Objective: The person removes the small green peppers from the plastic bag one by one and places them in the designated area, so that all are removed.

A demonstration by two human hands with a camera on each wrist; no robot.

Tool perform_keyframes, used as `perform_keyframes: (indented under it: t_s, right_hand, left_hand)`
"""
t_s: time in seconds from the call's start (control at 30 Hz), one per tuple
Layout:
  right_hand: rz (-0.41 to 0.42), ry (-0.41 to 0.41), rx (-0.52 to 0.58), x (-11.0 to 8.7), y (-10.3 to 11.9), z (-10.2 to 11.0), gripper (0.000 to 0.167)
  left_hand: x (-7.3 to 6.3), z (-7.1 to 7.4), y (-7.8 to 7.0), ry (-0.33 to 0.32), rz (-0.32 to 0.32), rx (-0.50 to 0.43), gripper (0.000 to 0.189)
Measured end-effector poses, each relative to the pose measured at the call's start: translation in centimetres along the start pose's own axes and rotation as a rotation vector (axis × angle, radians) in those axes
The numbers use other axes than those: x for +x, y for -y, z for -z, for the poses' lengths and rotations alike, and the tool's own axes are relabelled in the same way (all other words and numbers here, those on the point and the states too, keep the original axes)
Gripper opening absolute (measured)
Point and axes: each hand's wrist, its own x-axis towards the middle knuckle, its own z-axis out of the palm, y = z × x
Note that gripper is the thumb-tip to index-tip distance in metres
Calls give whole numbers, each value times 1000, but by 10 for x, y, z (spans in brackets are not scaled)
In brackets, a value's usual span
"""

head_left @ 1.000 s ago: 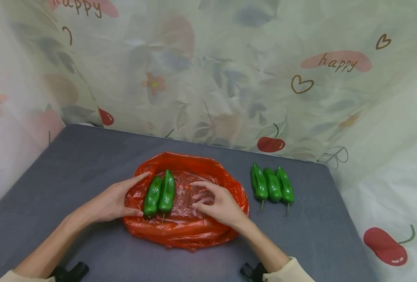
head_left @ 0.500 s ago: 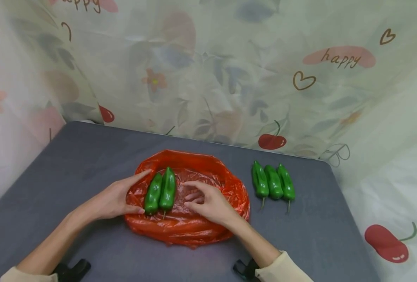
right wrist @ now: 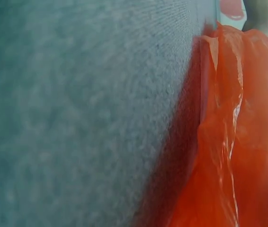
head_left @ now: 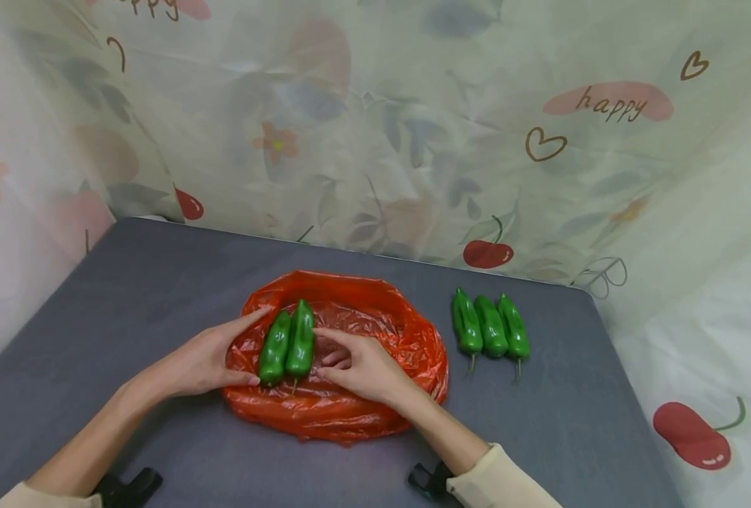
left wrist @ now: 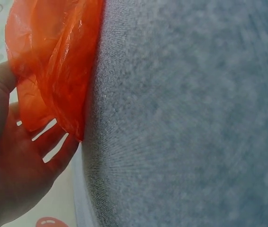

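Two green peppers (head_left: 301,346) lay side by side in the left half of the red bag (head_left: 340,423). The left hand (head_left: 207,360) spread its fingers at the rim; the right hand (head_left: 365,367) curved its parted fingers beside the nearer pepper — neither visibly gripping. Loose plastic could bunch under a push, rolling one. Three more peppers (head_left: 493,328) limited rightward room; bench (head_left: 541,451) stretched leftward.

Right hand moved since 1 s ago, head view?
Yes. The right hand moved left, away from the three peppers on the table, toward the two peppers in the red bag.
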Motion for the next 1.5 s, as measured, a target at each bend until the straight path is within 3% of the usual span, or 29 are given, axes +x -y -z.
perform_keyframes:
  t_s: [0.53,0.97,1.5]
  right_hand:
    - [-38,29,-159,15,5,-15,71]
    - [10,84,-293,25,3,-21,79]
    - [-24,81,-210,23,0,-15,70]
  left_hand:
    - [0,-2,2,-2,1,-9,101]
    - [-1,-3,2,-4,8,-4,101]
    - [-1,-3,1,2,28,-5,101]
